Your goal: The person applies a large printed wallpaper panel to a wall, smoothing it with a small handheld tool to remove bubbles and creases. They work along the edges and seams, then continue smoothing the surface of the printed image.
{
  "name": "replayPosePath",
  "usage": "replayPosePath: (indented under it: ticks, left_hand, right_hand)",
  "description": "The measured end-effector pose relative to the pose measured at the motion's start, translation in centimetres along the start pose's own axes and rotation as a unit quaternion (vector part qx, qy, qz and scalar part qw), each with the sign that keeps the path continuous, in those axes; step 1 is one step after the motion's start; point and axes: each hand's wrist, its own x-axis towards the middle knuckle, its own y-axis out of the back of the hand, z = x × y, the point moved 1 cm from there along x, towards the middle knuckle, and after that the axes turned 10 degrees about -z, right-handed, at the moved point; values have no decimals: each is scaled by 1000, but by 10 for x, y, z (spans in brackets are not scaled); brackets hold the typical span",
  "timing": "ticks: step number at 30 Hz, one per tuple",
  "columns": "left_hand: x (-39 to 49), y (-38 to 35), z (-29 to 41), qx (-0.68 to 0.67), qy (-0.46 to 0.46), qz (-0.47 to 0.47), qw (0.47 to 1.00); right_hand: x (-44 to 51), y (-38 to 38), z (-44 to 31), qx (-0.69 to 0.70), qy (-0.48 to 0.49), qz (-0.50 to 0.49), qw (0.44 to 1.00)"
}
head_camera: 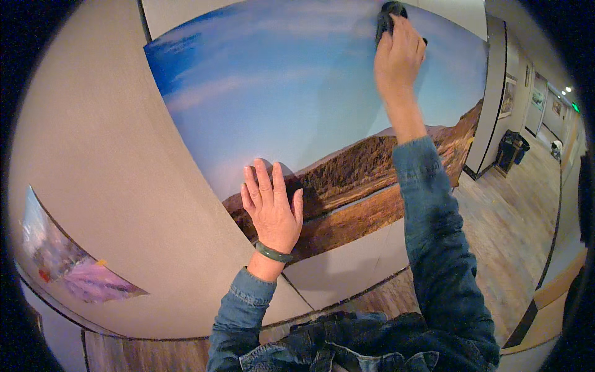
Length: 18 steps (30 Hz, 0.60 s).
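A large landscape picture (288, 107), with blue sky over brown hills, lies flat against a pale wall. My left hand (272, 209) rests on its lower left part, palm down with the fingers apart, and a dark green bangle (273, 252) circles the wrist. Up at the picture's top right, my right hand (400, 58) grips a dark cloth (390, 17), which seems to touch the picture's surface. The fingers hide part of the cloth, and its exact kind cannot be told. Both forearms are in blue denim sleeves.
A second picture with pink and grey tones (79, 265) is on the wall at lower left. To the right, a corridor with a wood-look floor (506, 228) runs back past a bin with a black liner (511, 149) and framed pictures (508, 96).
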Motion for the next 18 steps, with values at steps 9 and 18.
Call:
replayPosePath:
  ticks: [9,18]
  left_hand:
    - [-42,-14,-10,-40,74,-1,996]
    - [-81,-17,-27,-120,94,21,988]
  right_hand:
    - [-62,29,-133,162,129,-106,973]
    - [-102,18,-191,235,263,-179,919]
